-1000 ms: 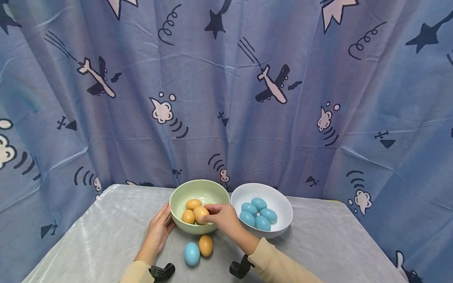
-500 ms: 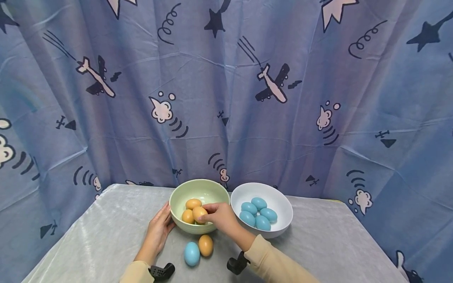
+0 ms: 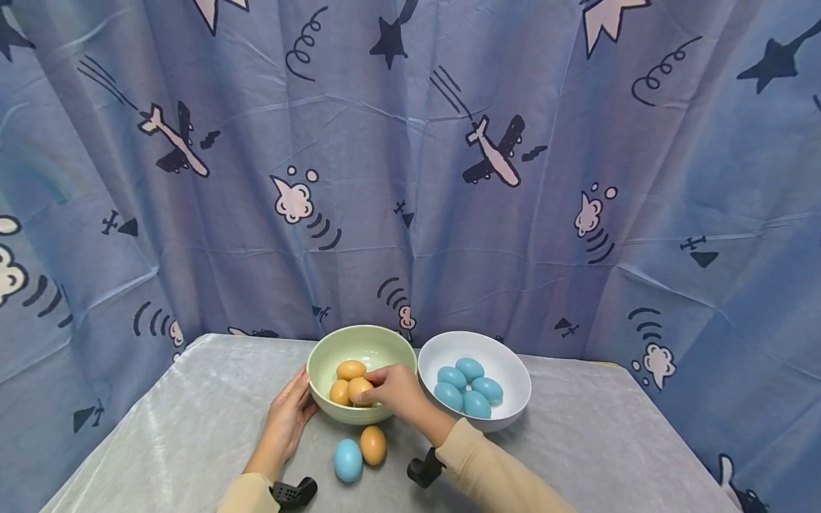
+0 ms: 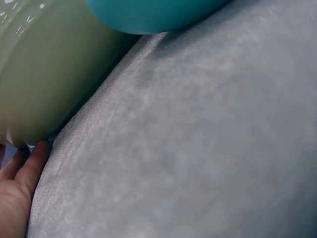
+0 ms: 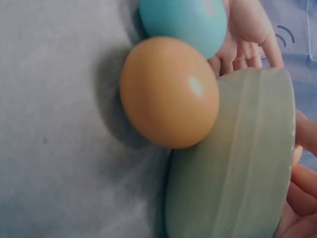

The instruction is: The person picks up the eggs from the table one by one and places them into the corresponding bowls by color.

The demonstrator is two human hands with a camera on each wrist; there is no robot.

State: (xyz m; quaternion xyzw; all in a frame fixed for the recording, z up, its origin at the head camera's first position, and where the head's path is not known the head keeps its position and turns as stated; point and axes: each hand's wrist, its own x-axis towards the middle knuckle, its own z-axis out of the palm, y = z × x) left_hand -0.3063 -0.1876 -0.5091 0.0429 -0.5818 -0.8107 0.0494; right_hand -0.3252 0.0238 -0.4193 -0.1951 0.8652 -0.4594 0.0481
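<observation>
My right hand (image 3: pixel 403 393) pinches a yellow-orange egg (image 3: pixel 359 390) inside the green bowl (image 3: pixel 385 349). Two more yellow eggs (image 3: pixel 350 369) lie beside it in the bowl. My left hand (image 3: pixel 287 419) rests against the bowl's outer left side, its fingers touching the wall; the left wrist view shows these fingers (image 4: pixel 35 163) low on the bowl. On the cloth in front, a blue egg (image 3: pixel 348 460) stands next to an orange-yellow egg (image 3: pixel 373 445), which looms large in the right wrist view. The fingertips inside the bowl are partly hidden.
A white bowl (image 3: pixel 516 381) holding several blue eggs (image 3: pixel 476 404) stands right of the green bowl, close to it. A pale grey cloth (image 3: pixel 590 442) covers the table. Behind hangs a blue patterned curtain (image 3: pixel 410 178).
My right hand has shifted slightly left and lower with the yellow egg, closer to the other eggs in the green bowl. My left hand and both bowls stay put.
</observation>
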